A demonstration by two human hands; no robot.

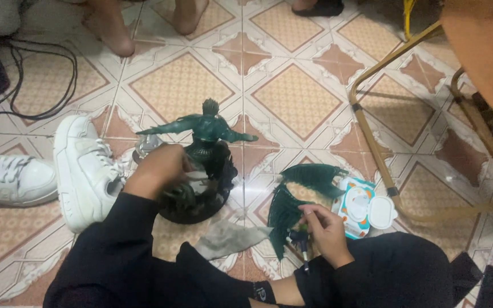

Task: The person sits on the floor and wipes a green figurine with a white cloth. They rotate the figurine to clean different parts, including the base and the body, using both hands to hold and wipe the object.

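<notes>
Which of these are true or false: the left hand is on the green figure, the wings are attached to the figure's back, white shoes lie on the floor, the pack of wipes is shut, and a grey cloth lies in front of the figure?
1. The left hand rests on the green figure. True.
2. The dark green wings are attached to the figure's back. False: they lie apart on the tiled floor, at the right hand.
3. White shoes lie on the floor, left of the figure. True.
4. The pack of wipes is shut. False: its white flap is open.
5. A grey cloth lies on the floor in front of the figure. True.
</notes>
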